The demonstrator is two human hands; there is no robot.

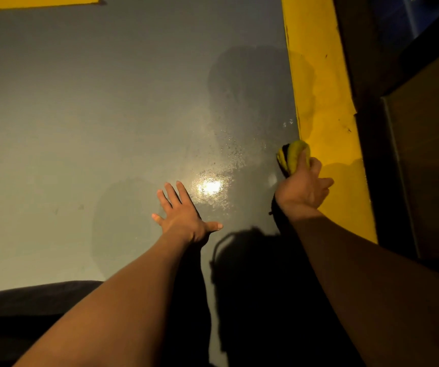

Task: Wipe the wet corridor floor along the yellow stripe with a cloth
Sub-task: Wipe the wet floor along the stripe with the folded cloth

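A: What is the surface like?

B: A grey corridor floor (81,115), smooth and dimly lit. A wet patch (229,154) shines in its middle, with one bright glare spot (210,187) from a light above and fine droplets around it. Darker damp marks spread up toward the far end.

A: And the edges?

B: Along the floor's right edge runs the yellow stripe (324,96), scuffed with a few dark marks. Past it stands a dark wall or door (424,154); I cannot tell which. A second yellow marking (38,1) sits at the far left corner.

A: How many of each thing?

B: Two hands, one cloth, two yellow markings. The left hand (184,215) lies flat on the floor beside the glare, its grip spread, fingers straight. The right hand (305,186) has its grip curled round the yellow-green cloth (291,154), bunched up.

A: Where is the cloth?

B: At the floor's right edge, right where the grey meets the yellow stripe, pressed down at the wet patch's side.
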